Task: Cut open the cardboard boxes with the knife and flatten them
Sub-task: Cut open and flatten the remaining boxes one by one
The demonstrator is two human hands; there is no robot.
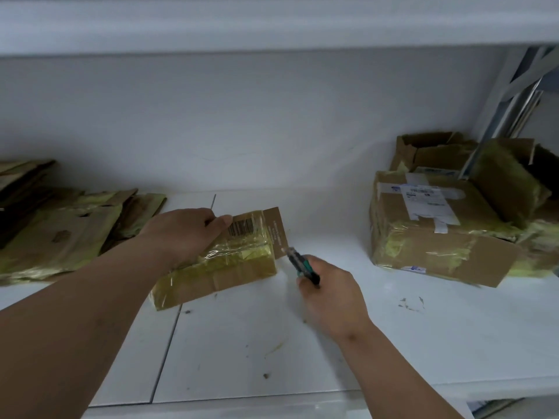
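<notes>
A small cardboard box (220, 267) wrapped in yellowish tape lies on the white shelf (272, 343) at centre, with a barcode on top and one end flap standing up. My left hand (184, 231) rests on its top with fingers curled over the far edge, holding it down. My right hand (329, 291) grips a green and black utility knife (302, 264), whose tip touches the box's right end just below the raised flap.
A pile of flattened cardboard (60, 231) lies at the left. Several taped boxes (438, 231), one with a white shipping label, stand stacked at the right beside a metal shelf post (496, 131). An upper shelf (272, 22) hangs overhead. Small scraps dot the shelf surface.
</notes>
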